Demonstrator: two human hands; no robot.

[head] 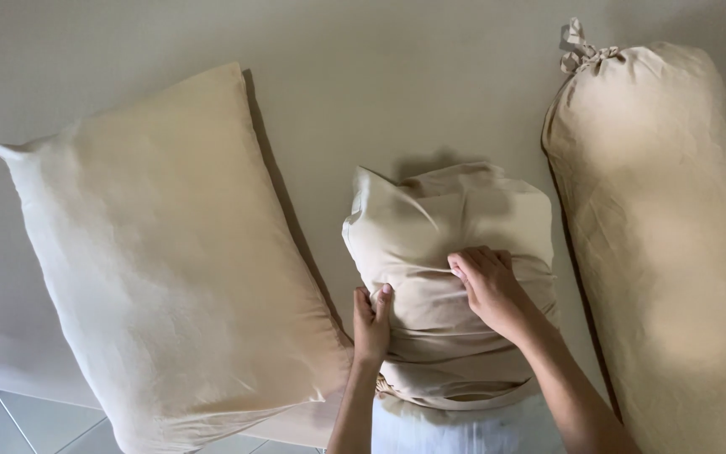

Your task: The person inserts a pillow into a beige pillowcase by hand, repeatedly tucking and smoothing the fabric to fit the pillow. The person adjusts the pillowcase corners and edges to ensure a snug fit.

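Head view, hands (430, 307) gripping pillowcase (451, 244), flanked closely

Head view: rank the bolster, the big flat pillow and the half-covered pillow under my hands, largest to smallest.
1-2. Big flat pillow and bolster: alike in size, and the bolster is cut off by the frame.
3. Half-covered pillow: clearly smallest.

1. There is 1 view, from a camera worn on the person's head.
2. It faces steeply down onto the bed (397, 76).
3. It sits close, both forearms entering from the bottom edge.
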